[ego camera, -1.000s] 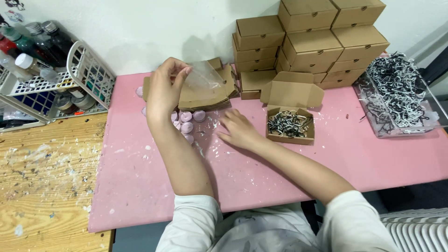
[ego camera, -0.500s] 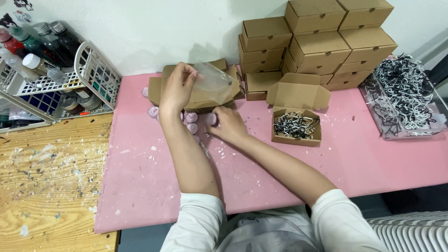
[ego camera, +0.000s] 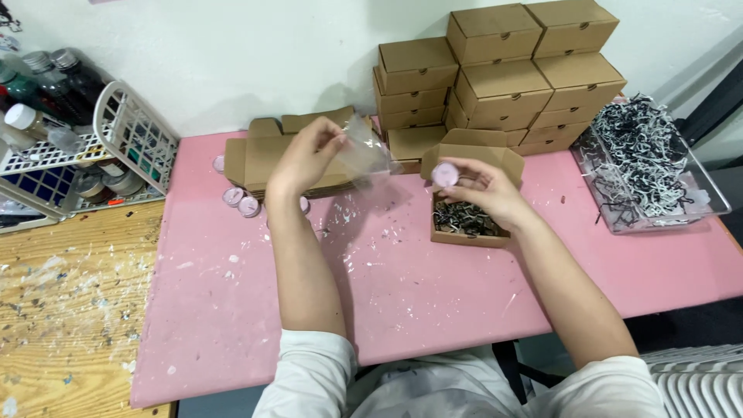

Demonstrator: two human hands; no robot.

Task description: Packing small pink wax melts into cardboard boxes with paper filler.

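We see the right hand [ego camera: 484,186] pinching a small pink puck [ego camera: 445,174] at its fingertips, above the open box [ego camera: 468,224]; it looks light and rigid, best gripped by its rim. Beyond, the left hand [ego camera: 306,159] pinches a limp clear bag [ego camera: 368,151].

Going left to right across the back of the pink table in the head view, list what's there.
White wire basket → small pink jars → flat cardboard box blanks → left hand holding a clear plastic bag → right hand holding a pink jar → clear tray of shredded paper.
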